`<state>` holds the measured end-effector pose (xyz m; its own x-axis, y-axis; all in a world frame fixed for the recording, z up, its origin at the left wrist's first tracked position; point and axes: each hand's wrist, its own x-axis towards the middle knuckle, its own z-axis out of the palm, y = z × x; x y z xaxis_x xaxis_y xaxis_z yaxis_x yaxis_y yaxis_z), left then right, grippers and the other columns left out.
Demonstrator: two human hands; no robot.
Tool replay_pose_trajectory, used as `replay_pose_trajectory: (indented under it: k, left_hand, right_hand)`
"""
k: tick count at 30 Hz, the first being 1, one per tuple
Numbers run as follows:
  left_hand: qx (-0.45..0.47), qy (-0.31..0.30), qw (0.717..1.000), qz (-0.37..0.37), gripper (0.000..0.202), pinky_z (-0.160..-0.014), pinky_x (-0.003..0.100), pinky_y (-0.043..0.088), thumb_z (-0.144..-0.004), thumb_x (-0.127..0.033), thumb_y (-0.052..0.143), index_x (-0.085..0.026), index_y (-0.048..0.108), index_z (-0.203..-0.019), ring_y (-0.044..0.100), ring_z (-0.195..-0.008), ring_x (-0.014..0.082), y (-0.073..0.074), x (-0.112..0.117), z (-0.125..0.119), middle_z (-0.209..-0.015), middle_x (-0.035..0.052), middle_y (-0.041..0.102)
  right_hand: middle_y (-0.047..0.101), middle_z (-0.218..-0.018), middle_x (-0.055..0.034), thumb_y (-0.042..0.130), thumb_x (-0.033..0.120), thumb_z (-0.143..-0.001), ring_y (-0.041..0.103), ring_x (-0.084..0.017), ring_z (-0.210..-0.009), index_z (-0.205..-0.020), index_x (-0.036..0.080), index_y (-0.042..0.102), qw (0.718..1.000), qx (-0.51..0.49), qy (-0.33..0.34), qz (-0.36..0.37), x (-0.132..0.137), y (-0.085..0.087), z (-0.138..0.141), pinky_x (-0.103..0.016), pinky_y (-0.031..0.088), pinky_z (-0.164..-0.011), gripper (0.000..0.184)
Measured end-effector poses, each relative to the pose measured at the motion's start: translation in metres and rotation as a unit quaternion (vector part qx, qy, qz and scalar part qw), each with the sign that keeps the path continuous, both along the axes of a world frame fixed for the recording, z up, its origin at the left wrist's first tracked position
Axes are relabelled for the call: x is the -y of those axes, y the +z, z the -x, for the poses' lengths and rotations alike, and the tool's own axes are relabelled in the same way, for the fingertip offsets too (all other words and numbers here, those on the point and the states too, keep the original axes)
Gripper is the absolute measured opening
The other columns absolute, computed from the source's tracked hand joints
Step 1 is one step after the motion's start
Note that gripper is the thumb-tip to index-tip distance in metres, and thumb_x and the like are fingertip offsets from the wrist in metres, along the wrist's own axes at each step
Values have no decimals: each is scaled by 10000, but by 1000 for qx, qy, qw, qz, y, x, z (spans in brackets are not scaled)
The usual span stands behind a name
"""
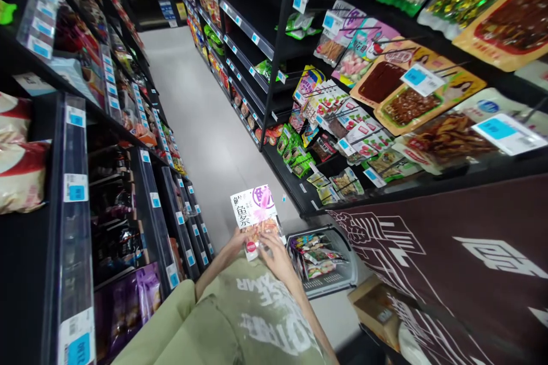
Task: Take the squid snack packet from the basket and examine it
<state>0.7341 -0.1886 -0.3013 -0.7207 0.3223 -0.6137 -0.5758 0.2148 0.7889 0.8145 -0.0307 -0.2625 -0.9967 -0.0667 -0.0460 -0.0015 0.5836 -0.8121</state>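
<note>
A snack pouch (256, 211) with a white top, a pink and purple print and a clear lower part is held in front of my body. My left hand (234, 244) grips its left edge, fingers partly behind it. Across the lower right of the pouch lies my right hand (273, 250), its fingers bent over the front. Right of my hands, a grey basket (351, 259) on the floor holds several packaged snacks (319, 255).
On the right, a rack (295, 205) carries hanging snack bags (405, 108) with price tags on hooks. Tall shelves (55, 211) line the left. A brown printed panel (445, 228) and a cardboard box (377, 311) stand at lower right. The grey aisle floor (192, 97) runs ahead.
</note>
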Motion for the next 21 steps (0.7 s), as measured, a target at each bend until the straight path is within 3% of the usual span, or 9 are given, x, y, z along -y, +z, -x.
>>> replay_pose_trajectory:
  k: [3, 6, 9, 11, 17, 21]
  left_hand:
    - [37, 14, 991, -125, 721, -943, 492, 512, -593, -636, 782, -214, 668, -1167, 621, -1157, 383, 1, 3, 2, -1304, 148, 658]
    - [59, -13, 981, -182, 683, -960, 491, 509, -583, -516, 843, -204, 665, -1164, 639, -1124, 379, 9, 0, 7, -1288, 152, 667]
    - [67, -60, 974, -210, 683, -969, 489, 499, -609, -447, 855, -164, 650, -1195, 642, -1111, 376, 20, -5, 15, -1250, 171, 683]
    - [58, -95, 971, -212, 716, -967, 474, 499, -606, -417, 866, -132, 637, -1221, 630, -1125, 379, 26, -10, 20, -1254, 184, 675]
    - [25, -233, 955, -184, 745, -974, 431, 501, -507, -325, 916, -131, 661, -1180, 635, -1116, 342, 30, -18, 29, -1183, 127, 714]
    - [20, -219, 967, -129, 638, -902, 386, 536, -562, -379, 887, -120, 687, -1110, 676, -1030, 312, 32, -22, 26, -1114, 123, 742]
  right_hand:
    - [571, -1382, -133, 545, 321, -918, 484, -269, -1309, -1304, 230, 603, 987, -34, -155, -8, -6, -7, -2, -495, 366, -1127, 400]
    - [575, -1366, -162, 654, 422, -830, 521, -299, -1259, -1337, 187, 555, 960, -10, -277, 37, -26, -13, -4, -494, 412, -1080, 567]
    - [711, -1133, -131, 714, 462, -764, 659, -285, -998, -1196, 166, 656, 947, 91, -246, 187, -49, -17, -9, -413, 541, -877, 528]
    - [749, -951, -92, 710, 457, -769, 675, -245, -819, -1059, 157, 718, 933, 123, -220, 259, -58, -17, -13, -355, 551, -750, 417]
    - [743, -845, -65, 708, 483, -767, 645, -210, -772, -926, 143, 739, 903, 61, -352, 238, -48, -22, -23, -306, 526, -716, 376]
    - [734, -850, -76, 670, 517, -793, 625, -205, -762, -910, 140, 733, 885, 55, -402, 227, -38, -28, -26, -278, 502, -665, 400]
